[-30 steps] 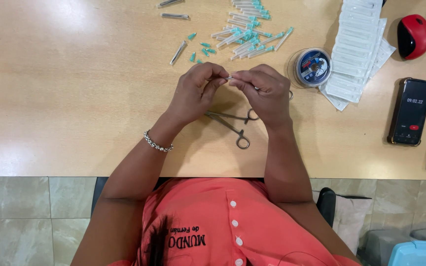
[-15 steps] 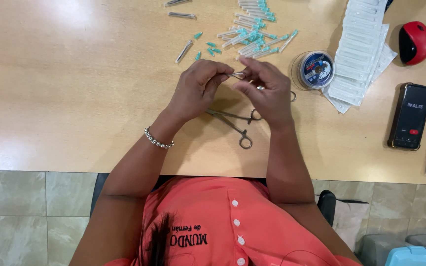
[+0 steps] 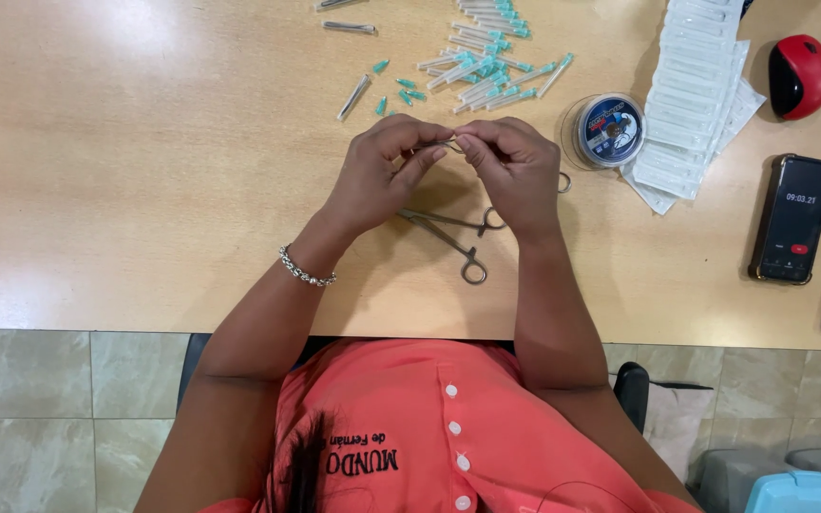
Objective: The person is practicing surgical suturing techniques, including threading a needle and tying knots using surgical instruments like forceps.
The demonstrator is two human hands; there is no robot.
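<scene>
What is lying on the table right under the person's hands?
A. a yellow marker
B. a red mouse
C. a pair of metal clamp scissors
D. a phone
C: the metal clamp scissors lie on the wooden table just below the left hand and right hand, while the other things sit far off to the side.

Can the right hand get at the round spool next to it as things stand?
Probably yes. The right hand sits just beside the round spool, with bare wooden table between them. But its fingers are pinching a small thin piece together with the left hand, so it isn't free.
</scene>
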